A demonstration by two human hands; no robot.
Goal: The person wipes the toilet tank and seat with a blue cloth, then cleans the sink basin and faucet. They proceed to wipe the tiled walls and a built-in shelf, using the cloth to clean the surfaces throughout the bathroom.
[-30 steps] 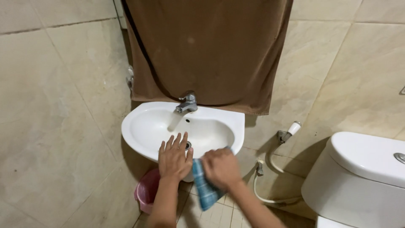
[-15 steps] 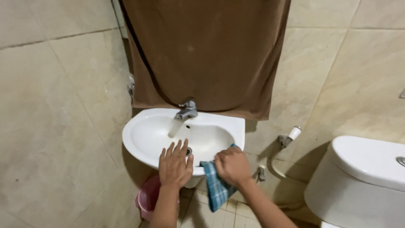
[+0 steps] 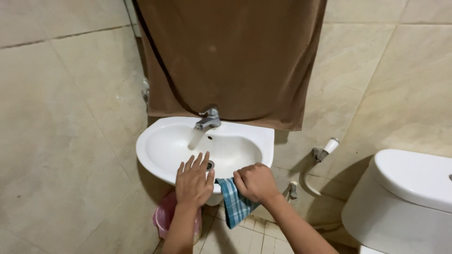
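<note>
1. Blue checked cloth [image 3: 234,203] hangs in the lower middle of the frame, off the front rim of the white sink [image 3: 155,162]. The right hand [image 3: 255,181] is curled tight on its top edge and presses it on the rim.
2. The left hand [image 3: 194,181] lies flat on the rim just beside it, fingers spread, holding nothing. A flat hand like that looks good for steadying the body.
3. To wipe well, I think the cloth should be bunched up more, so less of it dangles. Press firm and slide along the rim.
4. Below, at the bottom of the frame, sits a pink bin [image 3: 163,218].
5. Farther up, the grey tap [image 3: 208,118] stands at the sink's back.
6. Behind it hangs a brown towel [image 3: 230,56].
7. At the right edge is a white toilet [image 3: 405,197].
</note>
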